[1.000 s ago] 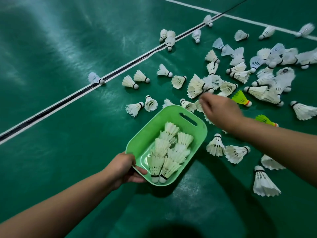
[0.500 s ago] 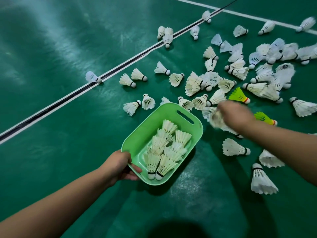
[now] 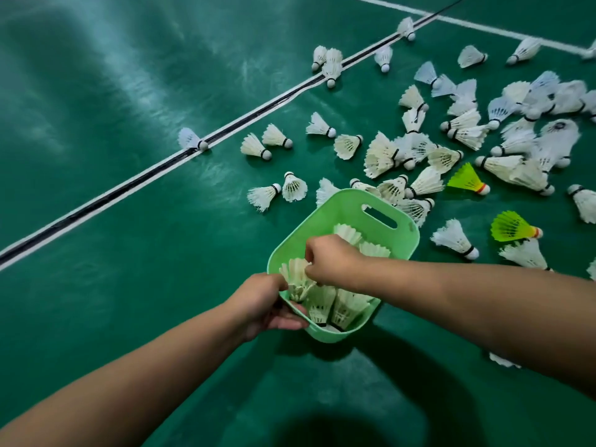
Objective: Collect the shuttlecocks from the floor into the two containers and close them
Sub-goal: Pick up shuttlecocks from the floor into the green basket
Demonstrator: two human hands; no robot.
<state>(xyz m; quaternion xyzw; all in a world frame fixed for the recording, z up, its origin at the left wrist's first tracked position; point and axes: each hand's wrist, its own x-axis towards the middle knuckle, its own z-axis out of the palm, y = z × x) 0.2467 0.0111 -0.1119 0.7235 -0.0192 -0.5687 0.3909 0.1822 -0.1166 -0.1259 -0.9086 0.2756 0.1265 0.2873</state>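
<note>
From the head view, the left hand (image 3: pixel 263 300) grips the near rim of the green basket (image 3: pixel 400 253), thumb inside, fingers beneath. The right hand (image 3: pixel 333 264) reaches into the basket, fingers curled and pinching the feathers of a white shuttlecock (image 3: pixel 295 279) just beside the left thumb. More shuttlecocks (image 3: pixel 448 146) lie scattered on the green floor (image 3: pixel 129 253) beyond the basket.
</note>
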